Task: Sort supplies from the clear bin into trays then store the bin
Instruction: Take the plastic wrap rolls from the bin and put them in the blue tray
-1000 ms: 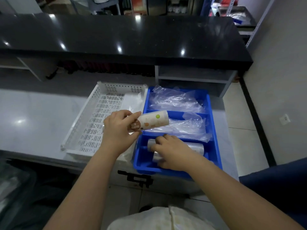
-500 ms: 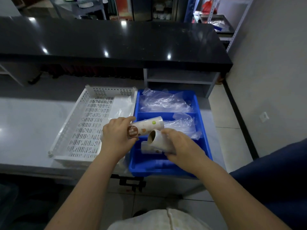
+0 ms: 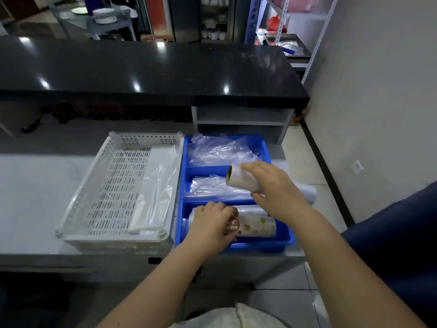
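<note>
Printed roll [image 3: 255,227] is lying in the blue tray's [image 3: 260,245] near compartment, the left hand [image 3: 210,223] gripping its left end; the right hand [image 3: 276,188] is holding a second roll [image 3: 238,179] over the middle compartment.

Bare counter [image 3: 35,185] lies open at 9 o'clock of the white tray [image 3: 113,240]. Bags [image 3: 220,150] crowd the blue tray's [image 3: 260,244] 12 o'clock compartment; rolls [image 3: 257,227] and the left hand [image 3: 210,223] fill its 6 o'clock one.

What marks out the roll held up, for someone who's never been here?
Find the blue tray beside the white basket. Over its middle compartment the right hand holds a pale roll, open cardboard end showing. The other rolls lie flat in the nearest compartment.
</note>
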`<state>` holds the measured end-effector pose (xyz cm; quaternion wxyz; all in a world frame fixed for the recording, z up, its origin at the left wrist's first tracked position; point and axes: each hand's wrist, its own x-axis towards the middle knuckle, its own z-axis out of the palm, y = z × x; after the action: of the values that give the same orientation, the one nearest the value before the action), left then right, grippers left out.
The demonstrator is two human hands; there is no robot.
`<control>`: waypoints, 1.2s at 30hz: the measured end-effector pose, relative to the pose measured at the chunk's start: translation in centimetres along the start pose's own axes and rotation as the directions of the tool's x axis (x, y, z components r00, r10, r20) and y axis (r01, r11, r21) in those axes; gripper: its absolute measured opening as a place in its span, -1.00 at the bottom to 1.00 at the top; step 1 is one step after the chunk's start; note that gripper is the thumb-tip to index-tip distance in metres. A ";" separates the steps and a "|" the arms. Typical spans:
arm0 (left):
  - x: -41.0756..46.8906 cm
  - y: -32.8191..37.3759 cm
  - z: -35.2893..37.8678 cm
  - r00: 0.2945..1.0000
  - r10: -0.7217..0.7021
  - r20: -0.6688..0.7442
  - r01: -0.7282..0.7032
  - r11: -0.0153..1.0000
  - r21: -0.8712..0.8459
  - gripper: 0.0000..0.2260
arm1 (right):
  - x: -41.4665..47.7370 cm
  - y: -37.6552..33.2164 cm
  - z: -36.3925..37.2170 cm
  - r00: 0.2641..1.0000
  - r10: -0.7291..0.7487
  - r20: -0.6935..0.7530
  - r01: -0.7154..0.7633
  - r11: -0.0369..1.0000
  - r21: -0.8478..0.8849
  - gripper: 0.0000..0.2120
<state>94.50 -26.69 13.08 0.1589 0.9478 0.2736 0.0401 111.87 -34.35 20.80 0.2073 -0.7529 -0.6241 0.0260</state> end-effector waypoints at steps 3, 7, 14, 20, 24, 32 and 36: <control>-0.1 -0.1 0.5 1.000 -0.013 0.017 0.014 1.000 -0.015 -0.47 | -0.5 0.3 1.0 1.000 0.009 0.013 -0.010 1.000 0.008 -0.34; -0.7 -1.2 -0.4 0.999 -0.034 -0.021 0.033 0.999 -0.033 -0.45 | -0.6 0.0 1.8 0.999 -0.003 0.041 0.002 1.000 0.025 -0.34; -2.6 -6.4 -6.0 0.934 -0.250 -0.255 0.254 0.967 -0.018 -0.54 | -0.2 -2.9 3.5 0.989 -0.111 0.095 0.107 0.993 0.046 -0.34; -3.7 -8.5 -8.0 0.863 -0.347 -0.368 0.356 0.933 -0.047 -0.66 | -1.0 -5.5 7.8 0.918 -0.244 0.312 0.258 0.966 -0.005 -0.35; -4.1 -7.4 -7.1 0.876 -0.321 -0.361 0.317 0.946 -0.071 -0.68 | -1.5 -5.1 8.8 0.923 -0.196 0.330 0.205 0.979 0.007 -0.35; -5.7 -7.8 -6.4 0.850 -0.425 -0.311 0.419 0.904 -0.092 -0.70 | 2.7 -6.7 6.5 0.955 -0.235 0.181 0.224 0.971 0.081 -0.54; -8.1 -10.2 -8.4 0.753 -0.542 -0.372 0.528 0.836 -0.150 -0.69 | 5.7 -10.2 7.0 0.951 -0.285 0.117 0.278 0.958 0.072 -0.60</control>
<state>81.07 -20.53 17.80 0.1212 0.7980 0.5588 0.1906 101.54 -25.62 19.16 0.1896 -0.6472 -0.7359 0.0605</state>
